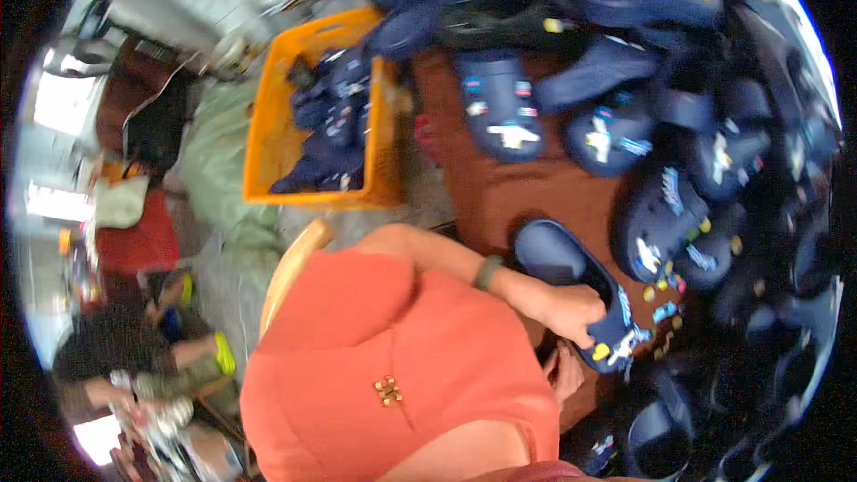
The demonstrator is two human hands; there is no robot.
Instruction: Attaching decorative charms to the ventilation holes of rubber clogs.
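A navy blue clog [558, 253] with an open heel lies slanted on the brown cloth, small white, blue and yellow decorations on its toe. My left hand [574, 311], a dark band at its wrist, reaches across the shoe with fingers closed at its side near the toe. Lower down, my right hand [562, 373] is partly hidden by my orange top; its curled fingers meet the near side of the same clog. Several loose, colourful shoe charms [665, 311] lie just beyond the toe.
Many decorated navy clogs [500, 107] crowd the brown cloth [482, 192] at the top and right. An orange crate [384, 152] holding dark blue clogs stands at upper left. A person [116, 339] sits at far left, beyond a green sheet [219, 143].
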